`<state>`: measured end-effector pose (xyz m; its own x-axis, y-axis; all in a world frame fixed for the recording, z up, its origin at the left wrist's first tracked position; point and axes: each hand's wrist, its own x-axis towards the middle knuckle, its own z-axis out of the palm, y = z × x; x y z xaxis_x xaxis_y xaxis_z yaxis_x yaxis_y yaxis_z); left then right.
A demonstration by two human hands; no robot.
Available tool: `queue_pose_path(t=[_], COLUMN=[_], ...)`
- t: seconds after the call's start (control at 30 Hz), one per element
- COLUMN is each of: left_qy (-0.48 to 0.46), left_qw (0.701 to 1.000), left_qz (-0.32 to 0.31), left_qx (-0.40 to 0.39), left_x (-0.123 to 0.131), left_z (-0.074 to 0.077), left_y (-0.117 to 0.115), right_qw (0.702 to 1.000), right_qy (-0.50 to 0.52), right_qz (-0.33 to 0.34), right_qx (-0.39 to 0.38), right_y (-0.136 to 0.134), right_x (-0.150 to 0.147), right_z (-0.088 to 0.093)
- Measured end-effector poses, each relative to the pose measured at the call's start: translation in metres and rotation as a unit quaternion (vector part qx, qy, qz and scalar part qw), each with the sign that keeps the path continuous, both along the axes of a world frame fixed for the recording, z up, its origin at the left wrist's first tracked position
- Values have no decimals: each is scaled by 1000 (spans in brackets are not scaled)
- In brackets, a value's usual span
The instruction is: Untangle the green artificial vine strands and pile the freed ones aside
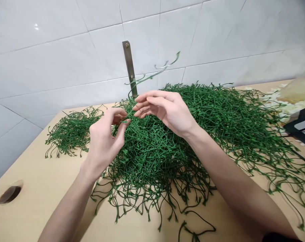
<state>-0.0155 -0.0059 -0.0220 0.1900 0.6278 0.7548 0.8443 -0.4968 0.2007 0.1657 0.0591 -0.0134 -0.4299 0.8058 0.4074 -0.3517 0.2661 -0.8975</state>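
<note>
A thin, branched green plastic stem point(152, 76) rises from between my hands toward the wall, its tip smeared by motion. My left hand point(107, 137) pinches its lower end between thumb and fingers. Close to it on the right, my right hand point(167, 109) has its fingers loosely bent and thumb apart, with nothing visibly gripped. Beneath both hands spreads a large tangled heap of green stems point(152, 154) with small forked tips. A smaller pile of the same stems point(72, 129) lies to the left.
The wooden table point(54, 188) meets a tiled wall point(54, 60) at the back. A metal bracket point(129, 65) is fixed to that wall. At the right are cream-white petal-like pieces point(273, 101) and a black-and-white box point(302, 122). A round hole point(10, 194) shows in the tabletop at left.
</note>
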Motion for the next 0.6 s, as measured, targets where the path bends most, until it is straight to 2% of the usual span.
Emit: queue_pose_path(t=[0.07,0.17,0.23,0.4,0.6], left_qy=[-53,-106,-114,-63,20], left_qw=[998,991,988,993,997], left_qz=[-6,-28,-45,-52,-21], left_qx=[-31,-79,-98,-87,-77], left_x=[0,0,0,-1,-2], left_z=[-1,-1,0,2,1], left_y=[0,0,0,1,1], right_qw=[999,980,965,948,919], right_qy=[-34,-119,-169,-234,-285], right_qz=[-11,-109,-126,-92,-117], right_qx=[37,118,154,193,245], right_y=[1,0,-2,-4,-2], right_x=[0,-1,-2,-2,1], right_z=[-2,-4,-5,-8,-10])
